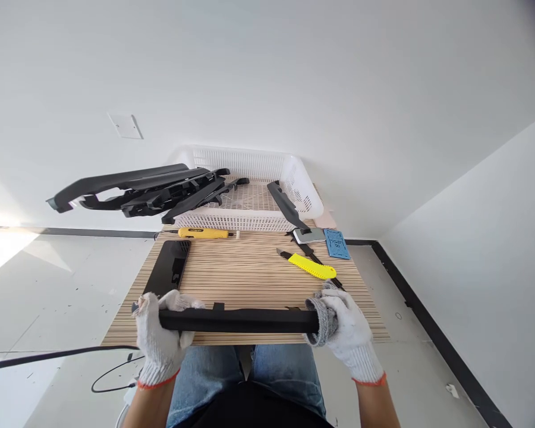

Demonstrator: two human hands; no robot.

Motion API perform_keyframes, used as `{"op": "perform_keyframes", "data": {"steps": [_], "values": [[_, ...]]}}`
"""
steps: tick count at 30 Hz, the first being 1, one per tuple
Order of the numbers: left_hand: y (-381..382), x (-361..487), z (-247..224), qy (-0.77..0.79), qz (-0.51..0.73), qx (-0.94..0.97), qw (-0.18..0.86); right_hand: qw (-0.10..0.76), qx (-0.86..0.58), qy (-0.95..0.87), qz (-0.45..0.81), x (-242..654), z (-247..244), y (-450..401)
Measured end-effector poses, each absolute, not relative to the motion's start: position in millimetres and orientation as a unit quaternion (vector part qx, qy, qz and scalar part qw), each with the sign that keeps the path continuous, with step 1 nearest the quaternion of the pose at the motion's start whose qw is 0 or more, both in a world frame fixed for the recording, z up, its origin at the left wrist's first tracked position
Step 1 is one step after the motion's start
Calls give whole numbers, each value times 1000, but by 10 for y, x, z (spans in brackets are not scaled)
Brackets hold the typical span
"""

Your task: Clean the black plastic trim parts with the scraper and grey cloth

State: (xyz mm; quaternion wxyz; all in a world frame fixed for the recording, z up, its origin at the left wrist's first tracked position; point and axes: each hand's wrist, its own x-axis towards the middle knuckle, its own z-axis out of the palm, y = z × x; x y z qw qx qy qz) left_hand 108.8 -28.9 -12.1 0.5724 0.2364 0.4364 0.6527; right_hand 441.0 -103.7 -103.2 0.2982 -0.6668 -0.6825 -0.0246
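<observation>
A long black plastic part [245, 320] lies crosswise above the table's front edge, held at both ends. My left hand [161, 333], in a white knit glove with an orange cuff, is closed round its left end. On the right end, my right hand [350, 327], gloved the same way, presses a grey cloth [324, 318] around the part. Beyond my right hand lies a yellow utility knife [312, 266] with its dark tip pointing left. A black phone-like slab [168, 267] rests just beyond my left hand.
A white plastic basket [245, 221] stands at the back, with several black parts [160, 187] jutting over its left side. One more black part leans at its right. A yellow-handled tool [204, 233], a blue pad [337, 244] and a black cable [57, 355] are around.
</observation>
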Motion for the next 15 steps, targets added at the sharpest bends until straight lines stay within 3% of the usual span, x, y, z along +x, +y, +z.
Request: {"op": "perform_keyframes", "data": {"steps": [10, 15], "values": [[-281, 973, -276, 495, 587, 237, 594, 365, -615, -699, -9, 4362, -886, -1017], [-293, 989, -272, 475, 572, 255, 618, 469, -594, -653, 39, 4320, -834, -1081]]}}
